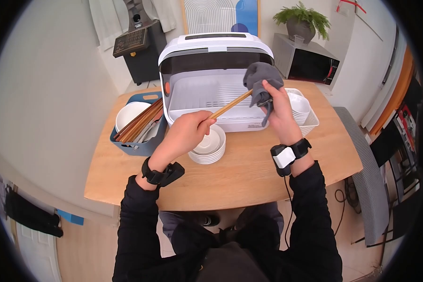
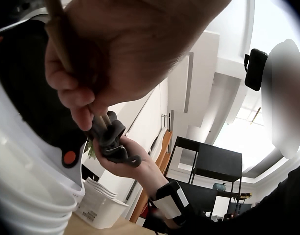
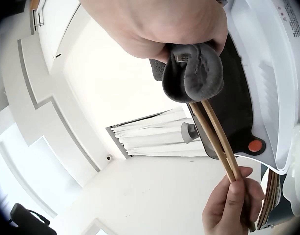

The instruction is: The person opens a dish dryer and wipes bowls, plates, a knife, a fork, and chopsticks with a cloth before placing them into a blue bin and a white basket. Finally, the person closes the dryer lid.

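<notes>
My left hand [image 1: 185, 134] grips a pair of light wooden chopsticks [image 1: 231, 104] near one end, and they slant up to the right. In my right hand [image 1: 282, 110] is a grey cloth [image 1: 262, 77], bunched around the chopsticks' other end. The right wrist view shows both sticks [image 3: 216, 134] side by side, their far ends hidden in the folded cloth [image 3: 204, 73]. Below my left hand stands a stack of white bowls [image 1: 207, 155] on the table. Behind both hands is a white countertop dish cabinet [image 1: 216, 123] with its dark-windowed lid raised.
A blue basket [image 1: 135, 149] at the left holds a white bowl, dark chopsticks [image 1: 143, 120] and other utensils. On the right, a white basket [image 1: 312, 123] contains stacked white dishes [image 1: 299, 107]. Beyond the wooden table [image 1: 249, 174] are a microwave [image 1: 305, 58] and a potted plant [image 1: 301, 23].
</notes>
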